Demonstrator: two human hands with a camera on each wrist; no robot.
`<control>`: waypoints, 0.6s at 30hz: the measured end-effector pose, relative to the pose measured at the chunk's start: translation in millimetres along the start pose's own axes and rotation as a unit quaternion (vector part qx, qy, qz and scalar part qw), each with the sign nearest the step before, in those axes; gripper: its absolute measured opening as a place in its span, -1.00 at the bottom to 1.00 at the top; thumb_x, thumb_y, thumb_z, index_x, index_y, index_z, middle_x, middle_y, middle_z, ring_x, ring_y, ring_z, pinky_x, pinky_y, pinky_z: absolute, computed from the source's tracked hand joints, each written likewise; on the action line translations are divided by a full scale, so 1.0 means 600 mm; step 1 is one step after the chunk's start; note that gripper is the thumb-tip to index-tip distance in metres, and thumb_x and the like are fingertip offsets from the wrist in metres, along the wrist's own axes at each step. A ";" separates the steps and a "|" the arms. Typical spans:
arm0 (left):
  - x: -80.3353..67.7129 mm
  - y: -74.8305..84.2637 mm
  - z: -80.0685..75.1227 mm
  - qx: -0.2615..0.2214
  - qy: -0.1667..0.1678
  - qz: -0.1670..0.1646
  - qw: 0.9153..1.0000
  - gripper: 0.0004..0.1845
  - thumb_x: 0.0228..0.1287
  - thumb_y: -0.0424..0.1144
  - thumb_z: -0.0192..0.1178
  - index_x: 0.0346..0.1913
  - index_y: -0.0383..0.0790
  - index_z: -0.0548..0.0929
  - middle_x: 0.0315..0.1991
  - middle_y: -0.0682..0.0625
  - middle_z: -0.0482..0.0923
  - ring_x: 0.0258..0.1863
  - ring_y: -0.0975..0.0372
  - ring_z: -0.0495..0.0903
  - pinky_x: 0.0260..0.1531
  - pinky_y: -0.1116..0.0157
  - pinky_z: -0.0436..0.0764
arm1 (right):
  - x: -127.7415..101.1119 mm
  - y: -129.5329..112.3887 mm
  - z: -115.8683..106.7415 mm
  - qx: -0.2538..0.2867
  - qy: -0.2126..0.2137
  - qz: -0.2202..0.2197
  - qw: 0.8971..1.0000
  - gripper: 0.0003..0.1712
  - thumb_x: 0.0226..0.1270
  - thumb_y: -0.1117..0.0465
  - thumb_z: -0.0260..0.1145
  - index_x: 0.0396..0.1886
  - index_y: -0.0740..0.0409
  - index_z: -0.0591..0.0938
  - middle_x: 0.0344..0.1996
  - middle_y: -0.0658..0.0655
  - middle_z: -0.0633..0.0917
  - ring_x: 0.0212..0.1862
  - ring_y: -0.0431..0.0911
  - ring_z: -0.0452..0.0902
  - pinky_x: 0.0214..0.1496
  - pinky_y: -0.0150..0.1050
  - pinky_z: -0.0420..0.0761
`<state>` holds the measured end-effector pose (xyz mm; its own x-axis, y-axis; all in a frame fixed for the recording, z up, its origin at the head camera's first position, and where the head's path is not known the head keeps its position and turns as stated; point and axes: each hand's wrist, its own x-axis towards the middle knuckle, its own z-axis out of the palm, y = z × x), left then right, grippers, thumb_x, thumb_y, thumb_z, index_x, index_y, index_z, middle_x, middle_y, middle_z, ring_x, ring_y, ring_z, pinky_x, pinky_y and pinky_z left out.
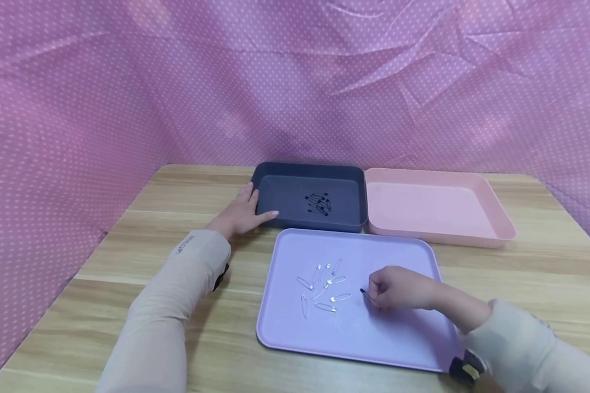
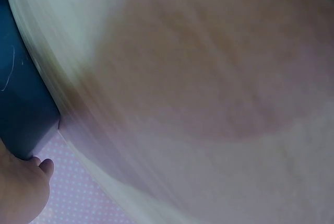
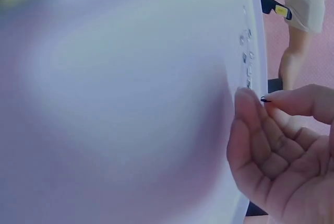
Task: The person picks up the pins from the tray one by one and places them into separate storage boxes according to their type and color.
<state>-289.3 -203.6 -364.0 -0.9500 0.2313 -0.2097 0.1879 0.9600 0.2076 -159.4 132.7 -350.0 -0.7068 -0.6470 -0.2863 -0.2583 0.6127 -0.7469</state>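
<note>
A black safety pin is pinched by the right hand over the lilac tray — beyond it, the dark tray is touched by the flat, open left hand.

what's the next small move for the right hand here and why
Probably lift the black pin and carry it to the dark tray. The right hand pinches that pin just above the lilac tray, where only silver pins lie, while the black pins sit piled in the dark tray. The left hand rests on that tray's edge, steadying it.
</note>
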 end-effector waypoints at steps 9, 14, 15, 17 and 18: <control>-0.003 -0.001 -0.001 -0.002 0.001 -0.006 1.000 0.11 -0.08 0.51 -0.43 0.31 -0.35 -0.24 0.31 -0.15 -0.52 0.27 0.07 -0.45 0.20 0.11 -0.19 | 0.033 -0.012 -0.037 0.098 0.007 -0.013 0.995 -0.96 0.02 0.43 0.11 -0.56 0.31 0.44 -0.58 0.09 0.53 -0.48 -0.11 0.44 -0.37 -0.23 0.49; -0.005 0.001 -0.001 -0.005 -0.001 -0.006 1.000 0.10 -0.07 0.51 -0.41 0.31 -0.33 -0.24 0.31 -0.14 -0.52 0.27 0.10 -0.47 0.20 0.13 -0.20 | 0.052 -0.022 -0.056 0.110 0.032 -0.014 0.993 -0.96 0.08 0.44 0.07 -0.46 0.35 0.45 -0.49 0.16 0.55 -0.41 -0.06 0.49 -0.28 -0.20 0.52; -0.005 0.001 -0.001 -0.004 -0.001 -0.005 1.000 0.09 -0.07 0.50 -0.42 0.31 -0.34 -0.25 0.31 -0.14 -0.52 0.27 0.10 -0.48 0.20 0.13 -0.21 | 0.055 -0.024 -0.060 0.108 0.039 -0.012 0.993 -0.95 0.09 0.44 0.06 -0.45 0.34 0.46 -0.48 0.16 0.55 -0.40 -0.06 0.49 -0.27 -0.20 0.52; -0.005 0.002 -0.001 -0.002 -0.002 -0.006 1.000 0.09 -0.07 0.51 -0.42 0.31 -0.34 -0.25 0.31 -0.14 -0.52 0.27 0.10 -0.48 0.20 0.14 -0.20 | 0.063 -0.028 -0.068 0.102 0.056 -0.010 0.993 -0.93 0.10 0.45 0.04 -0.42 0.36 0.46 -0.48 0.15 0.55 -0.39 -0.06 0.49 -0.26 -0.21 0.52; -0.005 0.002 -0.001 -0.001 -0.002 -0.006 1.000 0.10 -0.07 0.51 -0.43 0.31 -0.34 -0.25 0.31 -0.14 -0.52 0.27 0.10 -0.48 0.20 0.13 -0.20 | 0.067 -0.030 -0.072 0.101 0.065 -0.010 0.993 -0.92 0.11 0.46 0.03 -0.41 0.38 0.46 -0.48 0.15 0.55 -0.39 -0.06 0.49 -0.25 -0.21 0.51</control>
<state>-286.1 -203.2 -362.4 -0.9511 0.2206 -0.2164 0.1762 0.9624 0.2067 -211.5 115.4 -322.1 -0.7851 -0.5859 -0.2010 -0.1442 0.4884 -0.8606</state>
